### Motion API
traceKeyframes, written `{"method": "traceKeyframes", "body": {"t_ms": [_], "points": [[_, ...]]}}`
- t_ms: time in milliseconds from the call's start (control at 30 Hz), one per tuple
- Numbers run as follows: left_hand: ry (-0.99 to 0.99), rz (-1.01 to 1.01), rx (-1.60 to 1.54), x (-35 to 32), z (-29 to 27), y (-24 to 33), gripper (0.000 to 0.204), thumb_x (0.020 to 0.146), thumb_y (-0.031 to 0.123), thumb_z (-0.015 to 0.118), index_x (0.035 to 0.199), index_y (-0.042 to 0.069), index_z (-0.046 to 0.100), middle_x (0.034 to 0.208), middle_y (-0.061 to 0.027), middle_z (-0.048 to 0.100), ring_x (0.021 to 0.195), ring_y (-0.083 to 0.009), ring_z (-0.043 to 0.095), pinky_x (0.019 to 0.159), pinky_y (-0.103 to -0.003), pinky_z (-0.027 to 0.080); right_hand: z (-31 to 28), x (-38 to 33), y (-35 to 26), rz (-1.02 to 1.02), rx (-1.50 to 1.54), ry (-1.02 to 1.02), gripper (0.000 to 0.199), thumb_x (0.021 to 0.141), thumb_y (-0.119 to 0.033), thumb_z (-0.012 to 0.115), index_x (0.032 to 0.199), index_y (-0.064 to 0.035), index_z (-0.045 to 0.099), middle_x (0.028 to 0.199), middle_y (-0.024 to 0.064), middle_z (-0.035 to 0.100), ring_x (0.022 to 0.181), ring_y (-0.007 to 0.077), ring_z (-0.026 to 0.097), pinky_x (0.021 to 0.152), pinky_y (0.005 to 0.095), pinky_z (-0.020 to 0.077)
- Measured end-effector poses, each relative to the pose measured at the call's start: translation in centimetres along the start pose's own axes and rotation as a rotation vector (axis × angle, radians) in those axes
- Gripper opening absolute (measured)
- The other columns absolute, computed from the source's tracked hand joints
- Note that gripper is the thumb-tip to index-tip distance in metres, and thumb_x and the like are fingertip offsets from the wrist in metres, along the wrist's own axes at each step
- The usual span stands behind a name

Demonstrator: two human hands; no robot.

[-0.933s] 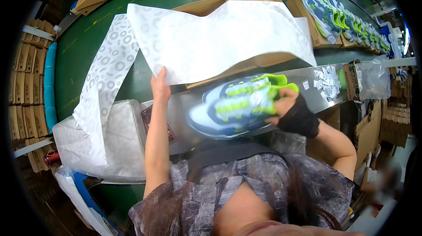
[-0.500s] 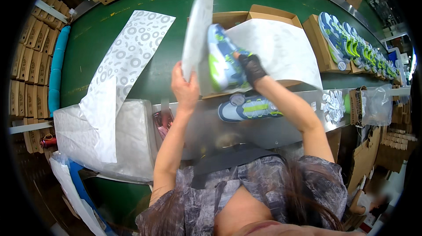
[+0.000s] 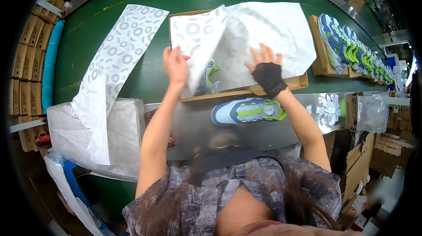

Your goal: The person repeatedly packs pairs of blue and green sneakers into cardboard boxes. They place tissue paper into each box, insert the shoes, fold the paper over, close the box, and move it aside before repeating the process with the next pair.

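A cardboard shoe box [image 3: 239, 93] lies on the bench, lined with thin white wrapping paper [image 3: 272, 29]. Through a gap in the paper, part of a blue and lime-green sneaker [image 3: 212, 78] shows inside; the rest is covered. At the box's left side my left hand [image 3: 176, 67] is closed at the edge of a folded-over, ring-patterned flap of that paper. My right hand [image 3: 267, 71], in a black fingerless glove, lies with fingers spread on the paper's right part. A matching sneaker [image 3: 248, 111] rests on its sole in front of the box.
Another patterned paper sheet [image 3: 127, 47] trails over a wrapped stack [image 3: 118, 126] at left. Several sneakers [image 3: 336, 45] line boxes at right. Small white packets [image 3: 329, 109] lie on the metal ledge near a clear plastic bag [image 3: 373, 113]. Stacked cartons [image 3: 28, 67] stand far left.
The sneaker in my right hand has gone down into the box and been let go. The raised paper flap has come down over it, and my right hand has spread open on the paper.
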State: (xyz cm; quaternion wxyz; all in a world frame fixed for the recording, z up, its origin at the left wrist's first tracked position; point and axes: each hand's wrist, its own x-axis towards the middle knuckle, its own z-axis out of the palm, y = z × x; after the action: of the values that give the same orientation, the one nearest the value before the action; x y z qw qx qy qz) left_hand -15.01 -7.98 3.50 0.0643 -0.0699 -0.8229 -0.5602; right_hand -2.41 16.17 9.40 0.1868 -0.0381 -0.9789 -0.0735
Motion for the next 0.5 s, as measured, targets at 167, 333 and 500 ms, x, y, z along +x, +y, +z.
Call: {"method": "traceKeyframes", "body": {"t_ms": [167, 333, 500], "points": [[-0.417, 0.512, 0.137, -3.4, 5.0, 3.4, 0.027, 0.078, 0.007, 0.058, 0.104, 0.001, 0.056, 0.122, -0.0162, 0.045, 0.083, -0.0179, 0.060, 0.075, -0.032, 0.048, 0.8, -5.6, 5.9, 0.394, 0.308, -0.756, 0.059, 0.079, -0.047, 0.050, 0.125, -0.0109, 0.040, 0.123, 0.0193, 0.045, 0.112, 0.0326, 0.044, 0.095, 0.0517, 0.0257], [-1.125, -0.130, -0.239, -2.9, 5.5, 4.8, 0.028, 0.082, 0.015, 0.058, 0.108, 0.004, 0.058, 0.108, -0.0085, 0.059, 0.090, -0.0110, 0.056, 0.082, -0.028, 0.043, -0.1, -10.5, 8.9, 0.265, 0.436, 0.146, 0.025, 0.077, -0.015, 0.060, 0.097, -0.0006, 0.056, 0.099, 0.0179, 0.057, 0.095, 0.0317, 0.054, 0.084, 0.0366, 0.0418], [-1.201, 0.096, -0.261, -9.4, 2.5, 9.4, 0.046, 0.075, 0.030, 0.066, 0.110, 0.001, 0.055, 0.104, -0.0113, 0.059, 0.094, -0.0179, 0.056, 0.080, -0.031, 0.045, 1.2, -20.1, 14.3, 1.007, 0.896, 0.134, 0.018, 0.086, -0.021, 0.050, 0.088, -0.0038, 0.057, 0.079, 0.0035, 0.056, 0.071, 0.0100, 0.048, 0.066, 0.0240, 0.0394]]}}
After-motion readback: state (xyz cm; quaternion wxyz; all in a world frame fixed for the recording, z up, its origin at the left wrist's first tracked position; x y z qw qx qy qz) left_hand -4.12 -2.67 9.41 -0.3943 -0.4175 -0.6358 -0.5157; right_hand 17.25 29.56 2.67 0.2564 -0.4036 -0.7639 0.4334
